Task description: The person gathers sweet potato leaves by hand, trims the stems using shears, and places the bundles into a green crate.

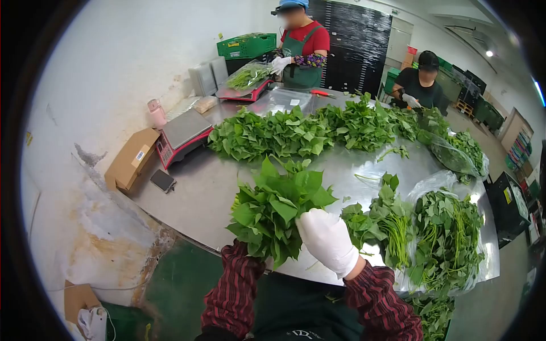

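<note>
A bunch of leafy greens [278, 207], with broad pointed leaves, is held up in front of me above the metal table. My left hand is hidden behind these leaves; only its striped sleeve [230, 290] shows, and the bunch rests in that hand's grasp. At the bunch's right edge is my right hand [329, 241] in a white glove, its fingers curled in against the leaves. What lies inside those fingers is mostly hidden. To the right of this hand lie more greens with long stems [398, 227].
The metal table [193, 210] carries a long heap of greens [273, 133], a red scale [185, 136], a phone [163, 181] and a cardboard box [133, 159]. Bagged greens [449, 238] lie at right. Two people [304, 51] work across the table, one beside another scale [244, 91].
</note>
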Demonstrator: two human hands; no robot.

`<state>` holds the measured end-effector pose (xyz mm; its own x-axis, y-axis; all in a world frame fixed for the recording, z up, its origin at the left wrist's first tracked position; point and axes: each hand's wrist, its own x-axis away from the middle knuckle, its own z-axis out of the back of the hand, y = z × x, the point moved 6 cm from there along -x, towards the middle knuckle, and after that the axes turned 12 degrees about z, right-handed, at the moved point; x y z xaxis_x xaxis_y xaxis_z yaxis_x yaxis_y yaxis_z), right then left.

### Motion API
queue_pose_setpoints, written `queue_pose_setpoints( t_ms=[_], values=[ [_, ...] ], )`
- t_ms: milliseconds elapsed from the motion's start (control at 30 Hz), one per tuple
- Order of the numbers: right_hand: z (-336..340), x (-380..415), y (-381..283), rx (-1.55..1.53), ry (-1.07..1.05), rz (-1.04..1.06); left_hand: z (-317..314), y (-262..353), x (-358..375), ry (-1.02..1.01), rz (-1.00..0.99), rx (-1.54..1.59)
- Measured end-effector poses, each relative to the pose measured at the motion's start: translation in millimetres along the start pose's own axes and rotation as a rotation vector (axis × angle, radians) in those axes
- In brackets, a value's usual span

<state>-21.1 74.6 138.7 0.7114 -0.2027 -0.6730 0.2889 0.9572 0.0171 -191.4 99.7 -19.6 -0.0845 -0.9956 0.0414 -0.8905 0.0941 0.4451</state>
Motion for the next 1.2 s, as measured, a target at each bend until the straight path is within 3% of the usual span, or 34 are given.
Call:
queue_pose_setpoints(
  t_ms=[33, 133, 233, 267, 333, 467, 567, 600, 767, 833, 867, 900, 933, 967, 1033, 1067, 1100, 1133, 1200],
  values=[
    [2, 6, 2, 0.002, -0.002, -0.002, 0, -2, -1, -0.002, 0.008, -0.005],
    [32, 27, 16, -0.050, 0.263, -0.253, 6, 1, -3, 0.014, 0.015, -0.023],
    [44, 56, 44, -0.172, 0.237, -0.592, 15, 10, -2, 0.042, 0.008, -0.046],
    [46, 60, 46, -0.176, 0.239, -0.593, 17, 11, -3, 0.049, 0.008, -0.053],
    [39, 65, 46, -0.104, -0.009, -0.573, 19, 11, -2, 0.055, 0.006, -0.070],
    [16, 59, 32, -0.443, 0.206, -0.639, 16, 0, -2, 0.045, 0.041, -0.084],
    [-10, 62, 25, -0.546, 0.170, -0.750, -21, -12, 1, 0.005, 0.046, -0.021],
    [-12, 58, 22, -0.450, 0.185, -0.638, -16, -15, -4, -0.019, 0.069, -0.003],
    [-16, 72, 20, -0.397, 0.231, -0.610, -9, -30, -22, -0.318, 0.165, 0.138],
    [-13, 86, 23, -0.528, 0.318, -0.744, -5, -25, -32, -0.353, 0.231, 0.231],
    [-3, 93, 25, -0.556, 0.323, -0.913, -7, -19, -27, -0.298, 0.198, 0.204],
    [7, 97, 27, -0.518, 0.392, -0.897, -9, -15, -23, -0.244, 0.165, 0.178],
    [22, 92, 26, -0.600, 0.314, -1.010, -9, -9, -20, -0.085, 0.067, 0.075],
    [34, 88, 23, -0.682, 0.234, -1.126, -13, -5, -18, -0.085, 0.067, 0.073],
    [31, 96, 24, -0.691, 0.187, -1.066, -19, 9, -17, -0.003, -0.014, 0.049],
    [21, 98, 22, -0.653, 0.131, -0.931, -26, 10, -14, 0.140, -0.106, 0.108],
    [11, 97, 18, -0.613, 0.075, -0.795, -14, 7, -20, 0.140, -0.101, 0.110],
    [5, 83, 3, -0.560, 0.137, -0.623, 9, 12, -25, 0.216, -0.218, 0.005],
    [-7, 78, -9, -0.588, 0.006, -0.706, 5, 21, -19, 0.460, -0.463, -0.122]
  ],
)
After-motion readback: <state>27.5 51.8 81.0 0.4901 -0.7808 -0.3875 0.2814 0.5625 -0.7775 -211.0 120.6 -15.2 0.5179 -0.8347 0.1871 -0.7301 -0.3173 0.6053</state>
